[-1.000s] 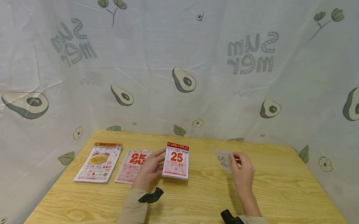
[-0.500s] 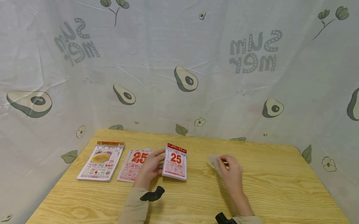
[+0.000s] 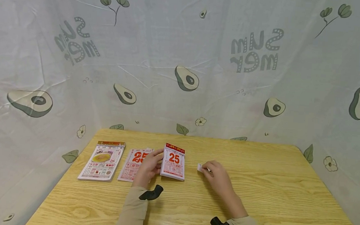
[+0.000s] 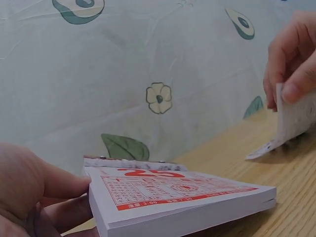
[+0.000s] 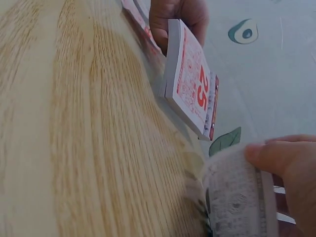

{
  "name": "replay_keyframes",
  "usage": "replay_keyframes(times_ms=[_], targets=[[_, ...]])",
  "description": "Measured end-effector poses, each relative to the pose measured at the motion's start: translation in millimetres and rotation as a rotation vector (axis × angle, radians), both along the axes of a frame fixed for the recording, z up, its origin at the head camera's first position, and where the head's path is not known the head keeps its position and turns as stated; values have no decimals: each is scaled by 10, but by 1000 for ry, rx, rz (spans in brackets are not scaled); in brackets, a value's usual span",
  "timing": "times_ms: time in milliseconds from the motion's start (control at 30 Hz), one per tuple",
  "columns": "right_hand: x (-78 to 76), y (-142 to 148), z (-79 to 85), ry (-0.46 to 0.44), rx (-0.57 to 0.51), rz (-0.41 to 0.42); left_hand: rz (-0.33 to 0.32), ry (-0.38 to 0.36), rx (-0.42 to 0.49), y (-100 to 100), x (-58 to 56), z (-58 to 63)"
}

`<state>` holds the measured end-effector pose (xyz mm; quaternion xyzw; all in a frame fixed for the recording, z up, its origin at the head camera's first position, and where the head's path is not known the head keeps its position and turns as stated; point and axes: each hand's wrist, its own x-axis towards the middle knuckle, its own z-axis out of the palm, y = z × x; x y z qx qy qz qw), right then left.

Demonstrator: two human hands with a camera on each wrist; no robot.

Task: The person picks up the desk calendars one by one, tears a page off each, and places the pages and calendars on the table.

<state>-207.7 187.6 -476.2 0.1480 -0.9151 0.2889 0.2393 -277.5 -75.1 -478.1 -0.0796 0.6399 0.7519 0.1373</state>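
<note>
On the left side of a thick tear-off calendar (image 3: 173, 163), my left hand (image 3: 149, 166) grips its edge, thumb at the top sheet and fingers below. The calendar has a red header, a big red 25 and a tilted face. To its right, my right hand (image 3: 218, 178) pinches a thin loose calendar page (image 4: 295, 116) between thumb and fingers. In the left wrist view the page hangs bent, its lower end at the tabletop. Most of the page is hidden behind the right hand in the head view.
At the left of the wooden table (image 3: 271, 187) lies another tear-off calendar (image 3: 102, 161) with a yellow picture and a 26. Beside it is a larger sheet with a red 25 (image 3: 130, 168), partly under the left hand. A patterned cloth (image 3: 159, 49) hangs behind.
My right hand has moved left and down with the page, closer to the small calendar and the table. My left hand has shifted only slightly, still gripping the calendar.
</note>
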Motion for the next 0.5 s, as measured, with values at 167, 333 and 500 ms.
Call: replay_keyframes(times_ms=[167,333,500], targets=[[4,-12,-26,-2,127,108,-7,-5,-9,-17,-3,-4],[3,-10,-54,-80,180,157,-15,-12,-26,-23,-9,-7],[-2,-26,-91,-148,211,196,-27,-9,-53,-46,-9,-9]])
